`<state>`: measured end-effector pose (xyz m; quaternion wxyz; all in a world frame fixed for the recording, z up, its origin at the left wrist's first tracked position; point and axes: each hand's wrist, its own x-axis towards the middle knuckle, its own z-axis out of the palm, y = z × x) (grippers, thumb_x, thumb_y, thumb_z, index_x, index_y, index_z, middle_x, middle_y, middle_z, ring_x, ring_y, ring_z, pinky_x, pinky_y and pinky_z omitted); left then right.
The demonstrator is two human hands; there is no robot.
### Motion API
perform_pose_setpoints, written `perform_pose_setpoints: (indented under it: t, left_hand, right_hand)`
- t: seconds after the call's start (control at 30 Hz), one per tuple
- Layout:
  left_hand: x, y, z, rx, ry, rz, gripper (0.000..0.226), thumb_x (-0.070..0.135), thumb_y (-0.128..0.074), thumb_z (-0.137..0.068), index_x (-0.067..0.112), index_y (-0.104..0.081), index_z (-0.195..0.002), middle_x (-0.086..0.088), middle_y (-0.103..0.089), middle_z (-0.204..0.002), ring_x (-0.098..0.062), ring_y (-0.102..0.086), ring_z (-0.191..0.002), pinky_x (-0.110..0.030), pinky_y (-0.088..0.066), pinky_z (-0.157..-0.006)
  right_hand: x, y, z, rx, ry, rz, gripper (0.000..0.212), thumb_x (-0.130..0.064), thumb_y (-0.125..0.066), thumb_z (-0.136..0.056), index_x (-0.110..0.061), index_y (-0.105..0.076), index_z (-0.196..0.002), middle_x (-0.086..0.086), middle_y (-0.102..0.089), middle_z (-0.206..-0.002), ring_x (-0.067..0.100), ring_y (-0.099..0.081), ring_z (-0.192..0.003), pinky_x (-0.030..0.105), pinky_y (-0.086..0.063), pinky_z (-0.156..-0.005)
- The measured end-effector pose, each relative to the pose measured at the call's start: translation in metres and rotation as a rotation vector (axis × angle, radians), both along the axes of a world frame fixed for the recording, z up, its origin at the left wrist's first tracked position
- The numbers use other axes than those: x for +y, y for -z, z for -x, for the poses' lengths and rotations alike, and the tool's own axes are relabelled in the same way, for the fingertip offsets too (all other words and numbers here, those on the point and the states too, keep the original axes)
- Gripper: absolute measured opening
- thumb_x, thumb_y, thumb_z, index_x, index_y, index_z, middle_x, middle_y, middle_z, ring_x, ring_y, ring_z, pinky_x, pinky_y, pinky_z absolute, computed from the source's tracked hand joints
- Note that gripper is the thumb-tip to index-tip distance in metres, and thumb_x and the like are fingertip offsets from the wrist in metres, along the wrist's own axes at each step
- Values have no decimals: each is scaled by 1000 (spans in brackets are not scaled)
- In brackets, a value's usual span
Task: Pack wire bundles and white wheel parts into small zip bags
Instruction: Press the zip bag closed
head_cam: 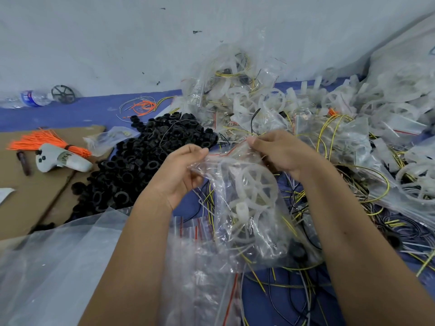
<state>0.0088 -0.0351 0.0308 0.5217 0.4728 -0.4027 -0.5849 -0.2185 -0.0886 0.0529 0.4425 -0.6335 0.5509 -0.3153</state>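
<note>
Filled-bag pile point(247, 90) at 12 o'clock, loose wires point(294, 208) at 5. Zip bag point(249, 203) hangs centre, long axis 12–6, mouth up, white wheel part point(256, 187) inside. Left hand point(181, 170) pinches the seal strip at 10, right hand point(280, 151) pinches it at 1; both grips clamped. Likely next move: press seal along 10-to-1 line.
</note>
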Motion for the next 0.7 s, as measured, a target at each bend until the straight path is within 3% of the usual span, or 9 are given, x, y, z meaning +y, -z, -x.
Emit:
perform_pose_setpoints:
  t: [0.13, 0.2, 0.27, 0.37, 0.43, 0.47, 0.57, 0.63, 0.7]
  left_hand:
    - [-2, -4, 1, 174, -76, 124, 15, 13, -70, -87, 19, -58, -80, -4, -62, -81, -11, -58, -62, -20, -47, -49]
    - [-5, -3, 4, 226, -159, 123, 14, 8, -65, -94, 16, -58, -86, -5, -64, -84, -15, -61, -69, -22, -51, -54]
    - [-3, -3, 9, 237, -117, 57, 9, 21, -65, -96, 13, -62, -94, -6, -70, -89, -18, -66, -79, -27, -55, -67]
    - [1, 2, 20, 198, 86, -84, 53, 46, -66, -89, 9, -65, -127, -15, -74, -117, -29, -73, -107, -43, -59, -90]
    - [4, 4, 24, 137, 256, -102, 65, 55, -64, -89, 16, -58, -141, -16, -67, -134, -35, -65, -123, -52, -55, -98]
    - [5, 4, 26, 135, 326, -100, 65, 57, -62, -90, 19, -56, -143, -13, -65, -137, -34, -64, -125, -52, -56, -97]
    - [4, 7, 27, 109, 327, -79, 51, 51, -56, -98, 20, -61, -138, -7, -67, -136, -30, -65, -122, -45, -61, -88]
    - [3, 8, 26, 76, 205, -107, 36, 40, -50, -104, 16, -71, -121, -8, -72, -122, -28, -70, -105, -42, -62, -83]
    - [1, 11, 22, 105, 109, -147, 37, 32, -46, -105, 16, -79, -100, -7, -74, -101, -22, -71, -86, -38, -60, -76]
  right_hand:
    - [-1, -4, 2, -340, 15, -80, 30, -30, -61, -101, -4, -72, -95, 8, -73, -84, 19, -69, -67, 28, -57, -56]
    - [-1, -5, 1, -378, 55, -72, 28, -30, -60, -102, -7, -71, -91, 11, -69, -87, 21, -68, -64, 28, -55, -52]
    - [0, -3, -2, -354, 97, -39, 29, -29, -58, -103, -9, -71, -88, 12, -68, -85, 22, -67, -60, 28, -54, -49]
    - [-1, -3, -6, -455, 135, -47, 28, -27, -59, -102, -10, -72, -85, 10, -71, -80, 24, -67, -63, 35, -57, -61]
    - [-3, -5, -6, -521, 165, -38, 27, -26, -61, -101, -3, -71, -91, 12, -67, -79, 26, -63, -67, 39, -54, -69]
    - [-3, -5, -6, -513, 179, -10, 27, -25, -61, -101, 0, -70, -96, 12, -61, -74, 24, -58, -63, 37, -50, -67]
    - [-4, -5, -5, -460, 235, 51, 26, -26, -59, -102, -6, -67, -86, 0, -47, -53, 13, -44, -41, 22, -39, -47]
    - [-2, -6, -4, -453, 258, 51, 30, -24, -60, -101, -10, -67, -76, 4, -53, -58, 17, -50, -46, 23, -40, -48]
    - [-2, -7, -6, -476, 277, 43, 33, -20, -60, -101, -11, -66, -70, 8, -58, -64, 21, -56, -54, 25, -45, -49]
